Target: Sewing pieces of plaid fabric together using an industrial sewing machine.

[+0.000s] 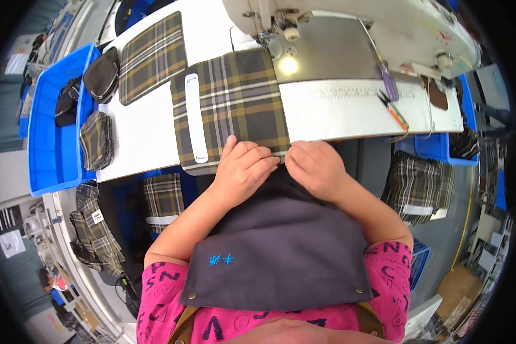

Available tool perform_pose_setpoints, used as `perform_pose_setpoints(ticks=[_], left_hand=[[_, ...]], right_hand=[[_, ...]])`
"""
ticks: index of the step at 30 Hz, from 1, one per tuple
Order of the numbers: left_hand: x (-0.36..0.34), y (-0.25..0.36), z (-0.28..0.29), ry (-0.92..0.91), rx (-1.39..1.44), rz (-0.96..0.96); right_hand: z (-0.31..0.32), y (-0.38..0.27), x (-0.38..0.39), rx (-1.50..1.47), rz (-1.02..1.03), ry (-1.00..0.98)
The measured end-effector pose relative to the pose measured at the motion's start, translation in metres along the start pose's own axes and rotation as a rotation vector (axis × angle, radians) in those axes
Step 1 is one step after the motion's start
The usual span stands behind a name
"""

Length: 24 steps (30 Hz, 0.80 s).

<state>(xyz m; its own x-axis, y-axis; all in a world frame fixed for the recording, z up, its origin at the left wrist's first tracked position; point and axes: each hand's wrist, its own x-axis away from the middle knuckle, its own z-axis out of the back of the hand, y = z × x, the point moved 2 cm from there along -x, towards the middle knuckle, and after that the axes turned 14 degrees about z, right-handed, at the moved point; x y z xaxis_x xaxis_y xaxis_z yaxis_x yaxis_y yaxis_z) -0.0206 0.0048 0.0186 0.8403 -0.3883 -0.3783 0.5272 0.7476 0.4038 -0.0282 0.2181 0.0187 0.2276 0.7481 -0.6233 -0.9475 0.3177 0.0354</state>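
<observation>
A plaid fabric panel [255,97] in brown, grey and cream lies over the near edge of the sewing table, its far edge close to the needle area of the sewing machine [266,34]. A white strip [194,117] runs along the panel's left side. My left hand [245,173] is closed on the panel's near edge, with the thumb resting on top. At the near right corner my right hand [316,171] is closed, its fingertips pinching the fabric. The two hands almost meet; the fabric right under the fingers is hidden.
Another plaid panel [153,57] lies at the far left, beside dark pouches [102,74] and a stack of plaid pieces [97,140]. A blue bin [37,135] stands left. On the right are a purple-handled screwdriver [389,83] and orange thread snips [397,116]. Plaid stacks [421,186] sit below.
</observation>
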Motion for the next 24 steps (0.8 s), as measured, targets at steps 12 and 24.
perform_pose_setpoints(ticks=[12, 24], left_hand=[[-0.031, -0.020, 0.006, -0.209, 0.026, 0.211], [-0.051, -0.037, 0.006, -0.227, 0.031, 0.232]], right_hand=[[-0.010, 0.004, -0.010, 0.031, 0.027, -0.111], [-0.022, 0.039, -0.024, -0.103, -0.078, -0.022]])
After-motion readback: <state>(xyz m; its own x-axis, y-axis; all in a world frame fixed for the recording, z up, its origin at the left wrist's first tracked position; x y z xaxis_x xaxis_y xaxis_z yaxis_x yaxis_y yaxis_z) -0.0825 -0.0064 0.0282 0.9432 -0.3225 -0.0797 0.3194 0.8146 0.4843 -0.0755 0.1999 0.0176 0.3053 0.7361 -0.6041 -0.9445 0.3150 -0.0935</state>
